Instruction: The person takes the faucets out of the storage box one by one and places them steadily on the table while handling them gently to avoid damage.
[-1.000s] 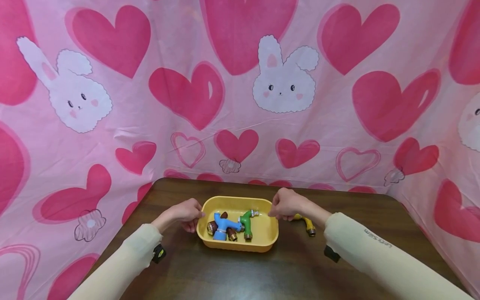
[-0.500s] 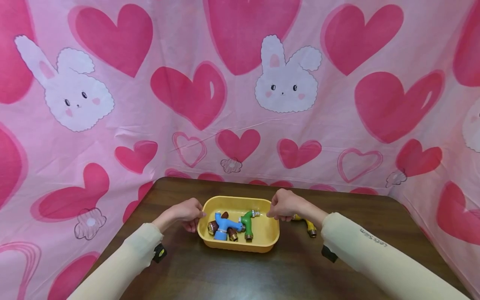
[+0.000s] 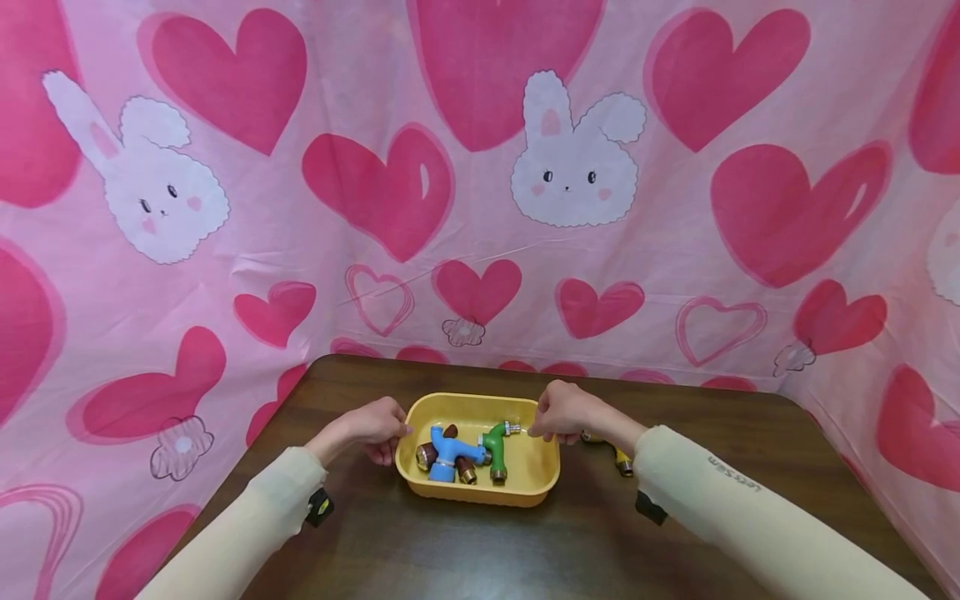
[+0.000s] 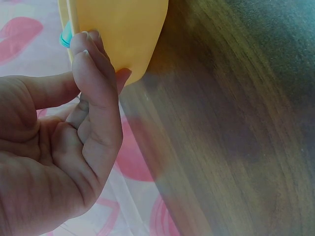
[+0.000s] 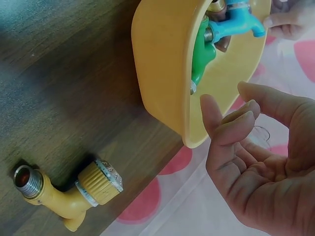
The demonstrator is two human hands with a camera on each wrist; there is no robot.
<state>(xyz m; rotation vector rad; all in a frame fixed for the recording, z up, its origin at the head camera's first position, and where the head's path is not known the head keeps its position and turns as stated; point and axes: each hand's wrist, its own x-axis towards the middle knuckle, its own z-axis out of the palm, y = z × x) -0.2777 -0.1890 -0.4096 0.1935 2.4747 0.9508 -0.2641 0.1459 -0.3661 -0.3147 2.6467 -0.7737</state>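
Observation:
A yellow plastic tub [image 3: 477, 495] stands on the table with several taps in it. The blue tap [image 3: 454, 451] lies across a brown tap [image 3: 467, 472], and the green tap [image 3: 496, 447] lies to their right. My left hand [image 3: 379, 429] pinches the tub's left rim; in the left wrist view its fingers [image 4: 96, 83] lie along the outer wall. My right hand [image 3: 568, 412] hovers at the tub's right end. In the right wrist view its fingers [image 5: 229, 132] are loosely bent, with a gap to the thumb and nothing held.
A yellow tap [image 5: 69, 196] lies on the brown wooden table [image 3: 480, 550] right of the tub, partly hidden by my right wrist in the head view. Pink cloth [image 3: 465, 233] with hearts and rabbits hangs behind and at both sides.
My right hand has shifted slightly left, from the tub's right rim to over its inside. The left hand stays at the left rim. Tub and taps look unmoved.

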